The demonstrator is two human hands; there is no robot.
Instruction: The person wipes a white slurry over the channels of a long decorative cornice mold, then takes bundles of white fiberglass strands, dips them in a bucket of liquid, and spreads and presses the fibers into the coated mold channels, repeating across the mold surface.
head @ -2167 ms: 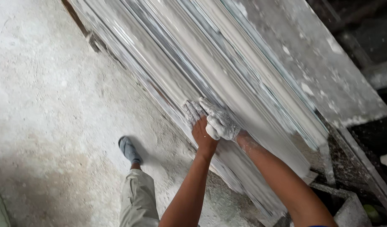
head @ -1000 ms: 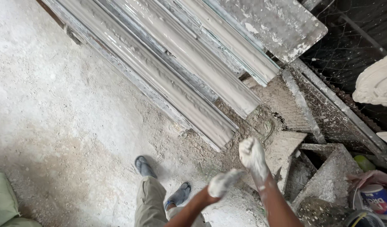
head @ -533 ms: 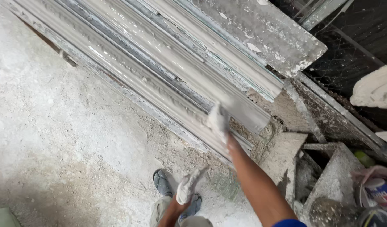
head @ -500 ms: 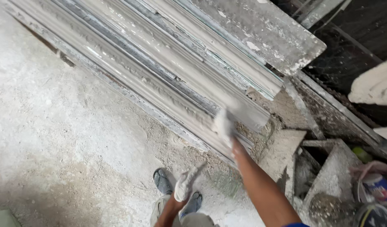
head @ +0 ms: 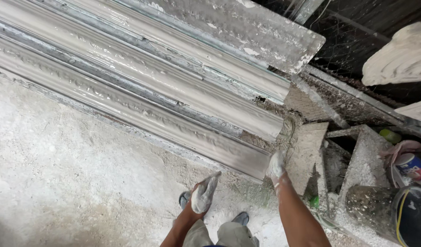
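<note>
Right hand [head: 276, 165], plaster-coated, is touching the near end of the front moulding [head: 128, 114], fingers resting on its end face, not gripping. Left hand [head: 204, 194], also white with plaster, is hanging free and holding nothing, fingers loosely together, above the floor [head: 59, 183]. The hands are apart. Long wet mouldings are lying side by side, running diagonally from upper left to the right hand. A slab [head: 247, 32] is leaning behind them. A bucket [head: 411, 215] is sitting far right. Feet in sandals [head: 240, 218] are showing below.
</note>
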